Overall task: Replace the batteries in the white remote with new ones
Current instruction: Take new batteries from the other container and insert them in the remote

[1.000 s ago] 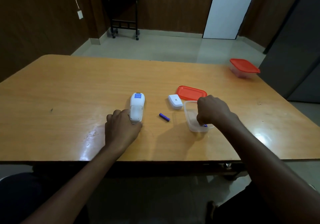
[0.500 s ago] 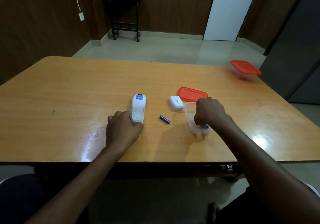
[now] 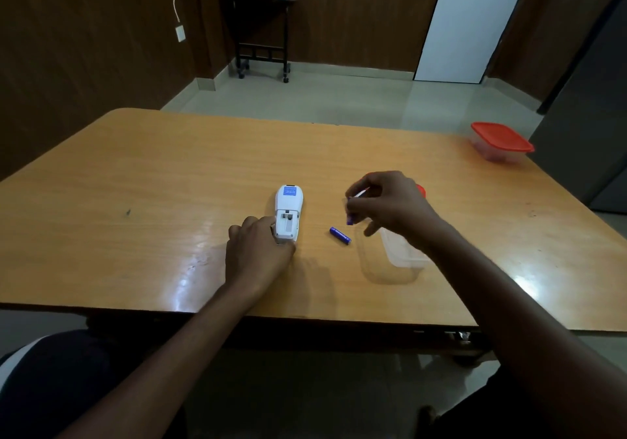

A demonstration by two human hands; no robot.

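The white remote (image 3: 288, 211) lies face down on the wooden table (image 3: 135, 174), its battery bay uncovered. My left hand (image 3: 258, 252) rests on the table and holds the remote's near end. A blue battery (image 3: 340, 235) lies loose on the table to the right of the remote. My right hand (image 3: 390, 204) hovers above the table, fingers pinched on a second blue battery (image 3: 349, 219) that hangs end-down. The clear plastic tub (image 3: 403, 255) sits under my right wrist. The white battery cover is mostly hidden behind my right hand.
An edge of the red lid (image 3: 421, 190) peeks out behind my right hand. A closed red-lidded container (image 3: 501, 142) stands at the table's far right corner. Beyond the table are a dark side table (image 3: 263, 28) and a white door (image 3: 471, 21).
My right hand has lifted out of the clear tub with a blue battery and moved left, toward the remote. My left hand stays on the remote.
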